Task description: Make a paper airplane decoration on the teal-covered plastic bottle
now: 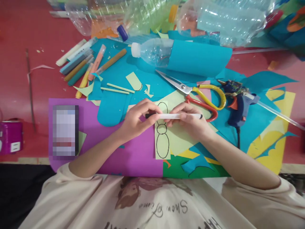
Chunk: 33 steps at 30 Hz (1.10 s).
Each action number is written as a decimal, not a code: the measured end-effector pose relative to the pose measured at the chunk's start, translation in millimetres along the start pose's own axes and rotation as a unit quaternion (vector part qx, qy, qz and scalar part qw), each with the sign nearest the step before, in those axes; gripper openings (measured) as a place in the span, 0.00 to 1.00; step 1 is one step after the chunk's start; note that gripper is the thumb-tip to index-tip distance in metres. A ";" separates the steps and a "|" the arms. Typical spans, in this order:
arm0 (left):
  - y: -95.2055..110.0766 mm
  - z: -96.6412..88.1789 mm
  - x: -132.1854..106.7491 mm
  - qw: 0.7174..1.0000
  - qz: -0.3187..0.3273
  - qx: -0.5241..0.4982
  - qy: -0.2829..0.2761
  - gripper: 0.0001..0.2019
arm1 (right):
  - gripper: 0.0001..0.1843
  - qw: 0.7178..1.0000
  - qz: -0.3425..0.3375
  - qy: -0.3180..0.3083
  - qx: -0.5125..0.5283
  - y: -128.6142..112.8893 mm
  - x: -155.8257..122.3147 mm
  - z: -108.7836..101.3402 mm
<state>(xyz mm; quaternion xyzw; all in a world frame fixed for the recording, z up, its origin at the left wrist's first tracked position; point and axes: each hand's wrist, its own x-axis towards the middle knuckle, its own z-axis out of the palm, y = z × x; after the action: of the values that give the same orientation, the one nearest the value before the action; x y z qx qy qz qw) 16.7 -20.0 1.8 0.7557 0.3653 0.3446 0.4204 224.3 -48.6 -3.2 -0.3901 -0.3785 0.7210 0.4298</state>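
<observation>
My left hand (135, 119) and my right hand (188, 122) hold a white marker (175, 116) level between them. The left fingers pinch its black cap end (149, 115); the right fingers are wrapped round the barrel. Under the marker lies a pale yellow paper strip (162, 144) with black ovals drawn on it, resting on purple paper (133, 156) and light green paper.
Scissors (202, 95) with yellow and red handles lie just beyond my right hand, a blue glue gun (238, 101) to their right. A clear bottle (152, 52) wrapped in teal paper, several coloured markers (81, 65), a phone (64, 132) and paper scraps surround the work spot.
</observation>
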 end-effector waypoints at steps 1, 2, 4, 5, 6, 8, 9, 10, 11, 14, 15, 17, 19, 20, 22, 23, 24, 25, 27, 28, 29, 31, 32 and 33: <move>1.9 1.4 -1.6 1.000 0.019 0.017 -0.002 0.15 | 0.15 1.000 0.011 -0.023 0.006 0.4 -1.0 0.0; 3.5 2.6 -3.3 0.999 0.036 0.033 -0.001 0.15 | 0.15 0.999 0.020 -0.043 0.012 0.6 -1.9 0.1; 6.0 4.3 -6.3 0.997 0.052 0.057 -0.003 0.15 | 0.14 0.997 0.028 -0.067 0.024 0.6 -3.1 0.7; 6.9 4.8 -7.5 0.996 0.055 0.064 -0.003 0.15 | 0.13 0.997 0.027 -0.072 0.030 0.4 -3.5 1.1; 7.6 5.1 -8.4 0.996 0.054 0.067 -0.006 0.14 | 0.12 0.996 0.025 -0.074 0.034 0.3 -3.8 1.5; 8.7 5.1 -9.3 0.997 0.050 0.059 -0.008 0.13 | 0.10 0.997 0.022 -0.071 0.035 0.3 -4.1 1.9; 8.9 4.9 -9.5 0.997 0.047 0.053 -0.008 0.14 | 0.09 0.997 0.021 -0.071 0.033 0.5 -4.2 2.0; 8.9 4.8 -9.5 0.998 0.042 0.046 -0.009 0.14 | 0.08 0.997 0.019 -0.073 0.032 0.8 -4.3 1.9; 8.7 4.9 -9.5 0.998 0.038 0.040 -0.008 0.15 | 0.08 0.997 0.016 -0.075 0.031 1.3 -4.3 1.9; 7.6 6.2 -9.1 0.999 0.042 0.019 -0.004 0.14 | 0.08 0.997 0.007 -0.076 0.026 3.1 -4.2 2.4; 7.4 7.0 -8.9 0.999 0.045 0.013 0.000 0.13 | 0.09 0.997 0.005 -0.073 0.023 3.7 -4.0 2.9; 7.7 8.4 -7.8 0.999 0.045 0.004 0.009 0.12 | 0.11 0.998 0.000 -0.067 0.016 4.8 -3.4 4.4; 8.9 7.6 -5.5 0.999 0.033 0.000 0.010 0.11 | 0.15 0.998 -0.007 -0.067 -0.002 5.8 -2.5 5.6; 9.3 5.6 -3.8 1.000 0.023 0.000 0.013 0.10 | 0.18 0.998 -0.015 -0.065 -0.018 6.2 -2.1 5.7; 8.5 -2.6 0.3 1.000 -0.010 0.014 0.027 0.07 | 0.22 0.995 -0.052 -0.044 -0.078 6.9 -1.8 4.6; 6.6 -8.9 2.6 0.996 -0.034 0.028 0.073 0.06 | 0.22 0.989 -0.083 -0.020 -0.125 7.2 -1.9 3.5; 3.7 -16.2 4.7 0.990 -0.053 0.051 0.117 0.07 | 0.19 0.976 -0.119 0.009 -0.182 7.4 -2.1 2.1; -0.2 -24.3 6.5 0.984 -0.068 0.078 0.142 0.08 | 0.14 0.955 -0.157 0.037 -0.248 7.5 -2.3 0.6; -9.9 -40.2 8.8 0.972 -0.072 0.147 0.168 0.09 | 0.09 0.895 -0.217 0.068 -0.383 8.2 -2.3 -1.8; -14.7 -46.8 9.1 0.965 -0.062 0.191 0.166 0.10 | 0.10 0.863 -0.234 0.068 -0.441 8.9 -1.9 -2.4; -18.9 -51.9 8.7 0.960 -0.049 0.227 0.160 0.11 | 0.13 0.836 -0.242 0.060 -0.490 9.9 -1.3 -2.6; -23.7 -56.2 6.2 0.952 -0.034 0.263 0.153 0.12 | 0.23 0.797 -0.232 0.037 -0.556 12.7 0.4 -1.7; -23.9 -55.5 4.3 0.951 -0.028 0.266 0.152 0.12 | 0.26 0.787 -0.222 0.027 -0.575 14.2 1.3 -0.8; -22.5 -53.1 2.2 0.954 -0.024 0.262 0.147 0.12 | 0.29 0.782 -0.213 0.019 -0.585 15.5 2.0 0.1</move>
<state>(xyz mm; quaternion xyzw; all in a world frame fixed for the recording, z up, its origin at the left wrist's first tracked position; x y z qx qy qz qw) -32.0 10.8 4.0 0.7714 0.5182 0.3339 0.1580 218.6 -52.2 -17.2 -0.4896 -0.7928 0.2438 0.2689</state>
